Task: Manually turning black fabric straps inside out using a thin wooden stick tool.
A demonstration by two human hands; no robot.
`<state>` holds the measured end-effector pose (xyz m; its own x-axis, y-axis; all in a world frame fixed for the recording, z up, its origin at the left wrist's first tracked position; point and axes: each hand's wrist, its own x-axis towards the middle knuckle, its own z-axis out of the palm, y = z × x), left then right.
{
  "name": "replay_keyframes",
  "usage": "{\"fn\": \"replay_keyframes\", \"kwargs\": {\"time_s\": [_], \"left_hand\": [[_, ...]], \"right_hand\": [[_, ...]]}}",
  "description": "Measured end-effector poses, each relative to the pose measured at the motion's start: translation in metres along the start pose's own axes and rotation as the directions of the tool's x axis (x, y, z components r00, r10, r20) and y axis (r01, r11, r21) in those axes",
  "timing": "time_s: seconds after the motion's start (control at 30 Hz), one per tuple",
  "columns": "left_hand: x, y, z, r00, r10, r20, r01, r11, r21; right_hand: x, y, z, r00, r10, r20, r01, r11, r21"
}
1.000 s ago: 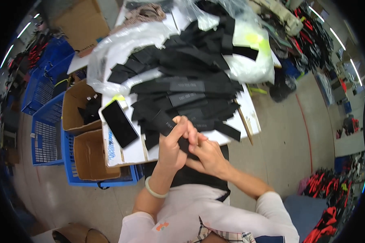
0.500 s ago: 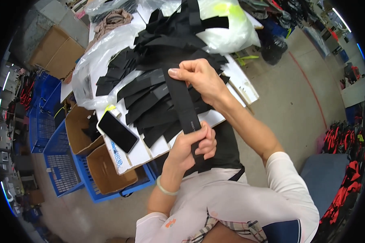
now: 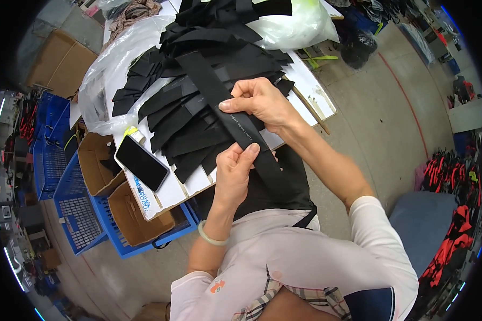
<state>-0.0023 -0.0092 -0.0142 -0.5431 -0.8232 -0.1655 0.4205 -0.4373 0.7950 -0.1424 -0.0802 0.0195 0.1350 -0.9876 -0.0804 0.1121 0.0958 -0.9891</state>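
A long black fabric strap [image 3: 231, 119] with small pale lettering runs diagonally from the pile on the table down to my lap. My right hand [image 3: 260, 102] pinches it from the right at mid-length. My left hand [image 3: 235, 168] grips it lower down, thumb on top. Under the strap lies a heap of several black straps [image 3: 193, 80] spread over a white table [image 3: 168, 195].
A black phone [image 3: 141, 162] lies face up at the table's near left corner. Clear plastic bags [image 3: 112, 69] and a white-and-yellow bag [image 3: 297, 24] sit on the table. Blue crates [image 3: 80, 214] with cardboard boxes [image 3: 134, 216] stand left; red-black gear [image 3: 450, 214] piles right.
The strap has been pulled out longer and straighter. My right hand has shifted down along it toward my left hand. The view has tilted down toward my lap.
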Motion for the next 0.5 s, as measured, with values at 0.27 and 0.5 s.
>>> {"fn": "replay_keyframes", "kwargs": {"time_s": [0.27, 0.5], "left_hand": [[0.022, -0.029, 0.007, 0.805, 0.419, -0.420, -0.353, 0.907, 0.229], [0.014, -0.032, -0.019, 0.973, 0.032, -0.231, 0.031, 0.963, 0.267]], "right_hand": [[-0.026, 0.013, 0.010, 0.970, -0.234, 0.072, 0.244, 0.922, -0.300], [0.056, 0.002, -0.001, 0.759, -0.533, 0.375, 0.551, 0.218, -0.806]]}}
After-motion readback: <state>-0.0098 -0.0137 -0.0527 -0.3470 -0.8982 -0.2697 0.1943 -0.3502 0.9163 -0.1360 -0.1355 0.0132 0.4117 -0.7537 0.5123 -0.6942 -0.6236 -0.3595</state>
